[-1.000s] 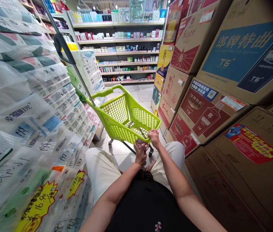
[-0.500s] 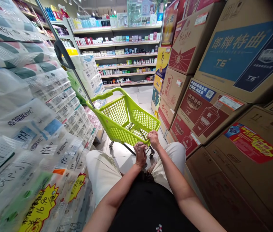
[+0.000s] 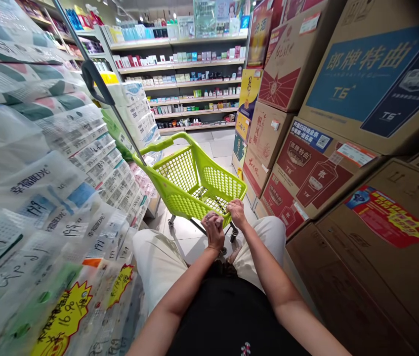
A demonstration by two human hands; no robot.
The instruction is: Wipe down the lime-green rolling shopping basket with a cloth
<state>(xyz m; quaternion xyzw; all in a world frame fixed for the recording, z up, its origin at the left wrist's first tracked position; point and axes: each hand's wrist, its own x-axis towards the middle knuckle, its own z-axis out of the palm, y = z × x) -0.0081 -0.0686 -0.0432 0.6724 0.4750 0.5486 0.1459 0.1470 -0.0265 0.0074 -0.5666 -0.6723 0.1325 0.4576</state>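
Lime-green plastic is forming the shopping cart (image 3: 180,203), which is standing on the tiled floor (image 3: 222,148) ahead of the person's cream trousers (image 3: 155,252), between stacked white packs (image 3: 87,143) and stacked cartons (image 3: 269,133). Grids of small openings are perforating its walls, and a smooth rim (image 3: 219,167) is bordering the basket, rising to a push handle (image 3: 157,145) at the far end. The right hand (image 3: 235,211) is closing its fingers over the near right corner. The left hand (image 3: 214,230) is curling just beside it; the view is not showing whether it is gripping the cart. Both hands are masking part of the near edge. A grey pole (image 3: 126,129) is slanting up from the far left corner; its upper end is running out of frame, and its mounting is remaining unclear. Casters (image 3: 171,221) are showing only partly beneath the basket.
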